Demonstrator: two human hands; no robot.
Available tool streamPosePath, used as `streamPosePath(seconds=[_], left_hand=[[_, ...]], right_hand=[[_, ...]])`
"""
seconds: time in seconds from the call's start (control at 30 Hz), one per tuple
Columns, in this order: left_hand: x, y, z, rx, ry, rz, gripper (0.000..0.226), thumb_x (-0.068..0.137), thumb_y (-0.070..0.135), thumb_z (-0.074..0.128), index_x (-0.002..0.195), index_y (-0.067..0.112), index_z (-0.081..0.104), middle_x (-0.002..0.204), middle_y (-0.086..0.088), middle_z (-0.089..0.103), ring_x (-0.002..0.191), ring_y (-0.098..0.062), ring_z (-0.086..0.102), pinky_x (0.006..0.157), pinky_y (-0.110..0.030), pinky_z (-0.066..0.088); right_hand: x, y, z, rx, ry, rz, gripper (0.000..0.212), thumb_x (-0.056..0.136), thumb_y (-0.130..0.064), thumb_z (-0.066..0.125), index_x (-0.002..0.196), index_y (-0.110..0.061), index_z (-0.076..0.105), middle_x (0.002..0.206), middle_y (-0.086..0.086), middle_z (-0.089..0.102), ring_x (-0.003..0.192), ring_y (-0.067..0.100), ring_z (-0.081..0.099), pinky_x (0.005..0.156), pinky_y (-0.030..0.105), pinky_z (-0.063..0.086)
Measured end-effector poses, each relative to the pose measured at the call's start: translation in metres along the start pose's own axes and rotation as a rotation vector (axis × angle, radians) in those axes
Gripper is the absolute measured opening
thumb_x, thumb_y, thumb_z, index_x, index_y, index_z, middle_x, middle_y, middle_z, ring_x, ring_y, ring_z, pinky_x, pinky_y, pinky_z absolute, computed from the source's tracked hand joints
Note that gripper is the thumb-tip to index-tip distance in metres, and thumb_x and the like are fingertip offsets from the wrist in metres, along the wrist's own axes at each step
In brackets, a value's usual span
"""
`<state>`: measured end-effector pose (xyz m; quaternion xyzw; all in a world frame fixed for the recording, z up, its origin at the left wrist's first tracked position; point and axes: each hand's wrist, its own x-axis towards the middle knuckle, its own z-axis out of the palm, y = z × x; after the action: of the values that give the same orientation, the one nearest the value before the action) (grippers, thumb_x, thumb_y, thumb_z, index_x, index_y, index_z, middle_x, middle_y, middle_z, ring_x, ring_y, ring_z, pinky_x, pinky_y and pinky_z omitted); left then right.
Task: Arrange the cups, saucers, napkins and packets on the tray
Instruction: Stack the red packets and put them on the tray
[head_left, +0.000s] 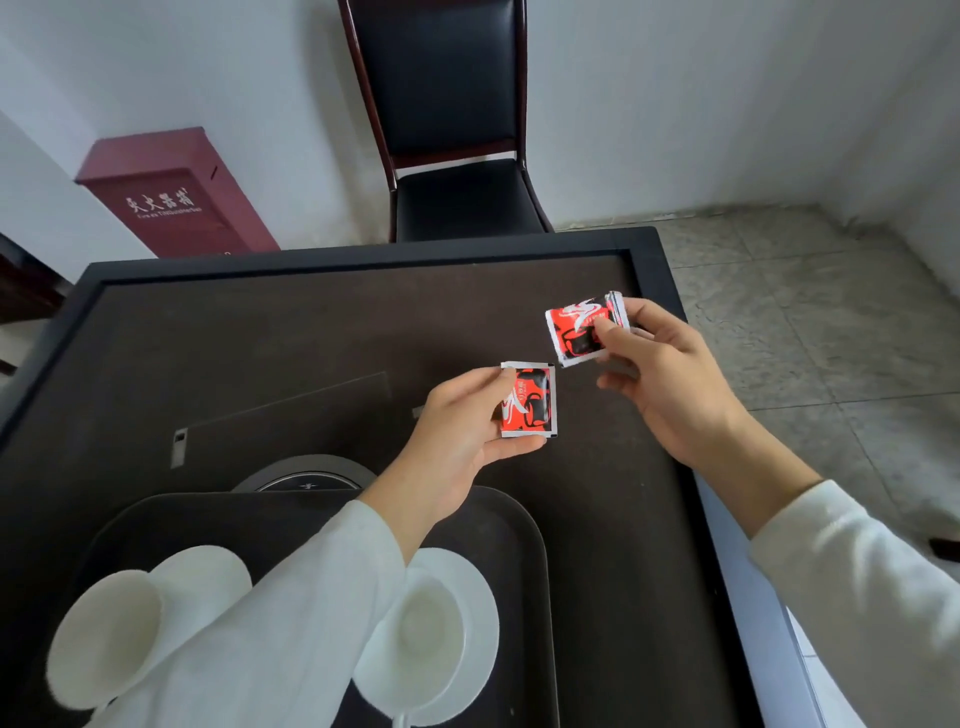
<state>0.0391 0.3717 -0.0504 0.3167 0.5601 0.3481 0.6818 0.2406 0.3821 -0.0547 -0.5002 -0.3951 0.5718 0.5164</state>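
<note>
My left hand (457, 431) grips a red and black packet (530, 402) above the dark table, beyond the tray. My right hand (660, 374) pinches a second red packet (576, 330), perhaps with more stacked behind it, farther right and higher. The dark tray (514, 519) lies near me. On it a white cup (415, 639) sits on a white saucer (480, 623) at the right. Another white cup (104, 644) sits on a saucer (208, 571) at the left, partly hidden by my left sleeve. No napkins are visible.
The dark table (260, 338) has a raised rim and a round centre panel (306, 475) just beyond the tray. A black chair (457, 197) stands at the far side. A red box (171, 192) leans by the wall. Tiled floor lies to the right.
</note>
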Motion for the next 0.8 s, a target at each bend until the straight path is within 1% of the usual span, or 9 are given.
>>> streamPosePath(seconds=[0.07,0.17,0.3,0.37,0.47,0.53,0.6,0.73,0.8], left_hand=[[-0.003,0.002,-0.005,-0.018,0.007,-0.007,0.022,0.1,0.025,0.063,0.121,0.023,0.066,0.115,-0.006,0.073,0.097,-0.023,0.076,0.069,-0.035,0.063],[-0.008,0.004,-0.012,-0.044,-0.043,0.0,0.018,0.102,0.024,0.059,0.116,0.022,0.07,0.11,-0.007,0.077,0.095,-0.024,0.077,0.07,-0.036,0.063],[-0.017,0.004,-0.021,-0.023,-0.059,0.013,0.017,0.099,0.026,0.064,0.114,0.023,0.071,0.102,-0.005,0.079,0.092,-0.025,0.078,0.068,-0.037,0.063],[-0.023,0.003,-0.028,-0.038,-0.057,0.019,0.018,0.099,0.026,0.065,0.115,0.022,0.071,0.101,-0.005,0.079,0.092,-0.026,0.078,0.067,-0.037,0.063],[-0.034,0.005,-0.039,-0.042,-0.048,0.021,0.017,0.099,0.026,0.065,0.113,0.021,0.072,0.1,-0.006,0.079,0.091,-0.027,0.078,0.066,-0.036,0.063],[-0.042,0.009,-0.048,-0.036,-0.056,0.024,0.019,0.098,0.027,0.065,0.115,0.021,0.071,0.104,-0.009,0.079,0.092,-0.029,0.078,0.07,-0.039,0.064],[-0.051,0.013,-0.056,-0.043,-0.069,0.03,0.022,0.099,0.028,0.063,0.119,0.019,0.07,0.108,-0.012,0.077,0.093,-0.031,0.077,0.074,-0.042,0.064],[-0.077,0.022,-0.07,-0.078,-0.099,0.05,0.017,0.1,0.025,0.062,0.11,0.018,0.073,0.104,-0.012,0.078,0.093,-0.032,0.077,0.071,-0.041,0.064],[-0.092,0.025,-0.076,-0.072,-0.131,0.076,0.016,0.101,0.021,0.062,0.109,0.015,0.075,0.103,-0.013,0.079,0.093,-0.032,0.077,0.071,-0.04,0.064]], right_hand=[[-0.002,-0.003,0.005,-0.05,-0.063,-0.016,0.017,0.101,-0.018,0.061,0.109,-0.027,0.073,0.099,0.004,0.076,0.083,0.012,0.069,0.065,0.026,0.055],[-0.01,-0.005,0.013,-0.219,-0.152,-0.093,0.019,0.098,-0.019,0.068,0.116,-0.021,0.072,0.097,0.003,0.077,0.083,0.015,0.071,0.063,0.025,0.055],[-0.021,-0.007,0.031,-0.555,-0.158,-0.169,0.021,0.088,-0.033,0.078,0.106,-0.025,0.072,0.089,-0.005,0.078,0.08,0.013,0.075,0.059,0.031,0.059],[-0.026,-0.008,0.042,-0.621,-0.131,-0.207,0.022,0.085,-0.036,0.081,0.103,-0.026,0.072,0.087,-0.008,0.078,0.077,0.011,0.074,0.058,0.03,0.06],[-0.035,-0.009,0.056,-0.704,-0.098,-0.297,0.024,0.082,-0.035,0.084,0.102,-0.028,0.073,0.088,-0.01,0.076,0.073,0.009,0.072,0.059,0.023,0.057],[-0.04,-0.013,0.065,-0.726,-0.102,-0.336,0.03,0.08,-0.031,0.086,0.105,-0.026,0.07,0.092,-0.01,0.074,0.073,0.007,0.073,0.064,0.022,0.059],[-0.046,-0.019,0.074,-0.752,-0.118,-0.368,0.034,0.078,-0.029,0.088,0.105,-0.025,0.068,0.096,-0.011,0.071,0.071,0.005,0.072,0.064,0.023,0.06],[-0.064,-0.031,0.097,-0.885,-0.137,-0.481,0.019,0.079,-0.032,0.086,0.089,-0.026,0.07,0.094,-0.014,0.066,0.071,0.003,0.069,0.062,0.017,0.055],[-0.073,-0.038,0.108,-0.937,-0.16,-0.527,0.015,0.08,-0.033,0.085,0.085,-0.027,0.072,0.093,-0.014,0.064,0.071,0.005,0.066,0.063,0.015,0.052]])
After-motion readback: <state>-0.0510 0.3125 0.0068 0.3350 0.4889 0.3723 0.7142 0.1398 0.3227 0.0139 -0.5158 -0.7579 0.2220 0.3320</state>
